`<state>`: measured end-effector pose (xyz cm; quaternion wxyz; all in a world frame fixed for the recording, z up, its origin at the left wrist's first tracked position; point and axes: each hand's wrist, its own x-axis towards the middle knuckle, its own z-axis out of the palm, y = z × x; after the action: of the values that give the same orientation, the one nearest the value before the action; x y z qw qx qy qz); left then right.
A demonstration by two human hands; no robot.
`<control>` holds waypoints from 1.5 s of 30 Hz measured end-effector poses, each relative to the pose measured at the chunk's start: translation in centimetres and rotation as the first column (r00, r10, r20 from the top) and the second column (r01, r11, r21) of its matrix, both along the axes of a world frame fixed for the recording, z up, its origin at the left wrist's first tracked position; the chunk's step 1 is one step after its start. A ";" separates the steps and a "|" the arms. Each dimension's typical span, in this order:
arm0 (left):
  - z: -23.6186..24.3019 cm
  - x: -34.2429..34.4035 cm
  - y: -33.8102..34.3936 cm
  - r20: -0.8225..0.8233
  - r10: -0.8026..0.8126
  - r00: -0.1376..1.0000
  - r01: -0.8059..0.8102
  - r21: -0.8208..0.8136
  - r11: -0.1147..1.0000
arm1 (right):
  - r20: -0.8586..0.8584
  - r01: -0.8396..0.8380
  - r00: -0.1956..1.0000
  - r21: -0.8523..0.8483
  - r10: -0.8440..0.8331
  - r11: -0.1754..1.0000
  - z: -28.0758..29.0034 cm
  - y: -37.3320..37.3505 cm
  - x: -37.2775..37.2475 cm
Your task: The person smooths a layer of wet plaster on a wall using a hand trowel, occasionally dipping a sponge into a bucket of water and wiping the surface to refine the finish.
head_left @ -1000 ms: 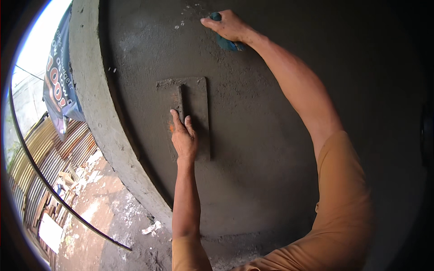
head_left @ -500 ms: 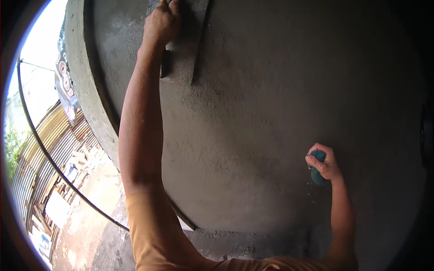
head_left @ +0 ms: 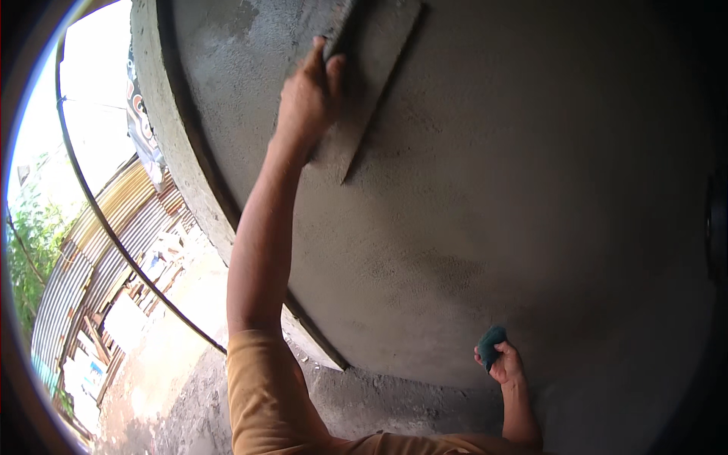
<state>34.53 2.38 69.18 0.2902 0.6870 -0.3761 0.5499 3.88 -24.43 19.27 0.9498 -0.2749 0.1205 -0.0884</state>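
A grey cement-plastered wall (head_left: 493, 205) fills most of the view. My left hand (head_left: 307, 102), arm stretched up, is closed on the handle of a long flat plastering float (head_left: 381, 83). The float lies against the wall at a slant, and the fingers hide part of its handle. Lower right, my right hand (head_left: 509, 365) grips a dark green sponge (head_left: 491, 346). That sponge is held in front of the wall's lower part; I cannot tell whether it touches the plaster.
A raised concrete edge (head_left: 186, 140) borders the wall on the left. Beyond it hangs a dark curved cable (head_left: 114, 239). Corrugated metal sheets (head_left: 64, 284) and scattered boards stand outside over dirt ground (head_left: 144, 379). A rough ledge (head_left: 379, 398) runs beneath the wall.
My left hand and the float have shifted right and down in the view, and the float is more slanted. The right hand has dropped lower and leftward with the sponge. The view has shifted slightly.
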 end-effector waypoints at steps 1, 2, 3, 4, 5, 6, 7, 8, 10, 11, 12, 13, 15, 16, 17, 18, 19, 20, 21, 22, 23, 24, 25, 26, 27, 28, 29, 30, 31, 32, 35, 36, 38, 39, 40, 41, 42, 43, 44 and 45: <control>-2.9 -0.2 0.6 -0.062 0.061 0.996 -0.058 0.050 0.997 | 0.001 -0.011 1.000 0.000 0.011 1.000 -1.8 0.0 -0.1; -5.1 0.7 2.2 -0.059 0.084 0.995 -0.082 0.025 0.996 | 0.004 0.024 1.000 -0.075 -0.024 0.997 -3.3 0.2 -0.1; -6.1 2.1 4.6 -0.143 0.095 0.985 -0.103 -0.050 0.993 | 0.009 0.059 0.998 -0.145 -0.058 0.988 -4.5 0.6 -0.5; -6.1 3.8 7.4 -0.219 0.100 0.971 -0.129 -0.122 0.984 | -0.040 0.076 0.996 -0.116 -0.081 0.990 -5.4 0.9 -1.0; -4.8 5.8 10.5 -0.247 0.080 0.966 -0.139 -0.234 0.962 | -0.023 0.067 0.997 -0.108 -0.070 0.992 -6.0 1.2 -1.4; -2.6 8.5 14.3 -0.205 0.128 0.970 -0.187 -0.302 0.935 | 0.053 0.046 0.997 0.074 -0.050 0.996 -5.7 1.8 -1.7; 0.7 9.2 15.4 -0.365 0.120 0.923 -0.253 -0.344 0.904 | 0.108 0.035 0.992 0.248 -0.063 0.968 -5.3 1.7 -2.4; 5.3 10.1 17.9 -0.375 0.197 0.906 -0.337 -0.358 0.871 | 0.114 0.008 0.993 0.255 -0.038 0.967 -5.3 1.9 -2.4; 10.0 7.4 14.2 -0.398 0.116 0.910 -0.252 -0.306 0.918 | 0.124 -0.036 0.992 0.412 -0.017 0.911 -5.0 1.3 -2.7; 11.5 6.9 12.5 -0.359 0.157 0.920 -0.266 -0.277 0.923 | 0.118 -0.039 0.993 0.410 -0.011 0.911 -3.7 1.8 -2.4; 10.5 5.0 9.1 -0.392 0.063 0.918 -0.178 -0.262 0.948 | 0.027 0.057 0.997 0.393 -0.074 0.918 -1.4 3.2 -2.3; 9.4 6.9 9.7 -0.174 0.183 0.968 -0.214 -0.174 0.961 | -0.041 0.113 0.994 0.374 -0.105 0.921 0.4 5.0 -1.2; 3.0 6.9 8.4 -0.081 0.158 0.984 -0.166 -0.114 0.979 | 0.007 0.088 0.995 0.293 -0.095 0.952 1.3 6.0 -0.1; 1.7 7.7 10.8 -0.123 0.186 0.975 -0.203 -0.145 0.968 | 0.081 0.029 0.996 0.214 -0.047 0.976 1.2 6.8 1.0; 1.3 8.7 14.6 -0.160 0.220 0.962 -0.247 -0.175 0.953 | 0.089 0.011 0.996 0.216 -0.031 0.976 0.6 7.7 1.4; 2.5 7.9 16.2 -0.157 0.166 0.973 -0.198 -0.217 0.956 | 0.114 -0.045 0.993 0.230 0.019 0.972 -0.1 8.2 2.4; 4.1 7.3 17.2 -0.462 0.115 0.879 -0.254 -0.249 0.935 | 0.139 -0.102 0.988 0.241 0.070 0.965 -0.4 8.6 3.4; 5.5 5.9 16.8 -0.465 0.126 0.876 -0.261 -0.238 0.936 | 0.186 -0.132 0.979 0.252 0.086 0.959 -0.3 9.1 3.9; 6.8 5.6 16.4 -0.468 0.136 0.873 -0.269 -0.229 0.936 | 0.186 -0.145 0.977 0.242 0.101 0.959 0.2 9.7 4.4; 7.2 6.5 14.1 -0.355 0.125 0.926 -0.206 -0.199 0.958 | 0.194 -0.132 0.977 0.244 0.085 0.961 0.8 9.5 4.3; 5.4 7.3 12.3 -0.164 0.107 0.981 -0.136 -0.181 0.974 | 0.189 -0.123 0.979 0.242 0.077 0.962 1.3 9.6 4.3; 2.3 6.2 10.2 -0.143 0.083 0.986 -0.099 -0.109 0.989 | 0.185 -0.097 0.981 0.231 0.055 0.968 1.3 9.2 4.2; -0.8 5.9 10.2 -0.060 0.042 0.997 -0.046 -0.072 0.996 | 0.188 -0.076 0.982 0.196 0.039 0.978 1.4 9.0 4.6; -2.6 6.6 11.5 -0.068 0.062 0.996 -0.069 -0.114 0.991 | 0.189 -0.059 0.982 0.167 0.026 0.984 1.4 9.4 4.7; -3.8 7.6 13.4 -0.084 0.083 0.993 -0.095 -0.152 0.984 | 0.188 -0.059 0.982 0.166 0.027 0.984 1.5 9.3 4.1; -3.5 9.1 16.1 -0.109 0.135 0.985 -0.156 -0.222 0.962 | 0.209 0.003 0.978 0.056 -0.015 0.998 1.9 8.8 3.5; -1.9 10.7 19.0 -0.131 0.184 0.974 -0.215 -0.291 0.932 | 0.242 0.068 0.969 -0.053 -0.053 0.996 2.6 8.5 3.3; 0.5 11.6 20.9 -0.273 0.150 0.950 -0.242 -0.344 0.907 | 0.287 0.128 0.954 -0.118 -0.090 0.985 4.0 8.3 2.6; 3.2 11.9 21.4 -0.411 0.093 0.907 -0.266 -0.389 0.882 | 0.332 0.173 0.934 -0.105 -0.129 0.979 4.3 7.4 2.0; 5.2 11.6 20.7 -0.359 0.101 0.928 -0.242 -0.375 0.895 | 0.400 0.236 0.903 -0.162 -0.155 0.958 5.5 7.2 1.6; 8.0 9.9 15.8 -0.096 0.145 0.985 -0.163 -0.209 0.964 | 0.537 0.378 0.822 -0.260 -0.193 0.888 13.9 8.3 2.7; 5.7 9.5 13.1 0.060 0.142 0.988 -0.130 -0.170 0.977 | 0.576 0.446 0.793 -0.330 -0.197 0.832 16.0 8.4 3.4; -0.3 5.3 7.1 0.058 0.077 0.995 -0.076 -0.023 0.997 | 0.691 0.594 0.695 -0.398 -0.198 0.699 20.8 7.9 4.6; -3.9 1.4 5.6 -0.101 0.062 0.993 -0.052 0.101 0.994 | 0.756 0.657 0.628 -0.388 -0.185 0.646 22.9 7.8 4.6; -7.4 -0.4 5.2 -0.121 0.100 0.988 -0.074 0.205 0.976 | 0.814 0.668 0.564 -0.349 -0.141 0.657 25.0 8.1 4.6; -11.5 -0.4 5.7 -0.132 0.153 0.979 -0.107 0.308 0.946 | 0.866 0.666 0.492 -0.307 -0.090 0.680 26.8 8.7 4.8; -15.3 -0.5 5.8 -0.228 0.125 0.966 -0.044 0.333 0.942 | 0.911 0.702 0.412 -0.308 -0.014 0.643 29.0 9.4 3.6; -19.0 -0.3 6.5 -0.318 0.123 0.940 -0.001 0.357 0.934 | 0.941 0.721 0.329 -0.301 0.073 0.624 31.3 10.3 2.9; -22.7 0.5 8.2 -0.313 0.128 0.941 -0.032 0.294 0.955 | 0.953 0.716 0.231 -0.302 0.195 0.629 33.4 11.3 2.4; -25.9 1.7 9.5 -0.309 0.111 0.945 -0.041 0.225 0.974 | 0.941 0.724 0.132 -0.307 0.312 0.618 35.9 12.1 1.6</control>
<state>36.27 11.91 43.31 0.2494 0.8084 -0.3545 0.3984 5.50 -12.36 55.13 0.5528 -0.4836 -0.5211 -0.4348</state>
